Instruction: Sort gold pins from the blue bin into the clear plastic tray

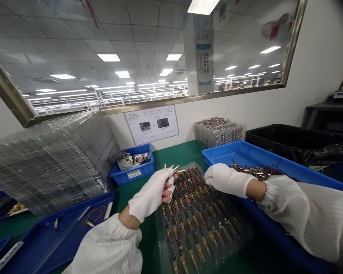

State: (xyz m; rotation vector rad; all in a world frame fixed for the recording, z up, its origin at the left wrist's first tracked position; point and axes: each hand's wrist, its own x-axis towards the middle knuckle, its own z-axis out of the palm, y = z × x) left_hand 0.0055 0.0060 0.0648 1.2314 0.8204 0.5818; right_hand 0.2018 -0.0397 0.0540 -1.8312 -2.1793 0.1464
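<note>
My left hand, in a white glove with bare fingertips, is closed on several small brass parts that stick out past the fingers. It is over the upper left of a clear plastic tray, where brass parts with red and dark wires lie in rows. My right hand, also in a white glove, is over the tray's upper right edge, beside a large blue bin. Its fingers are bent together, and whatever they may hold is hidden.
The blue bin holds loose wired parts. Stacked clear trays stand behind it, and a black-lined bin at right. A taller tray stack, a small blue box and a blue tray are at left.
</note>
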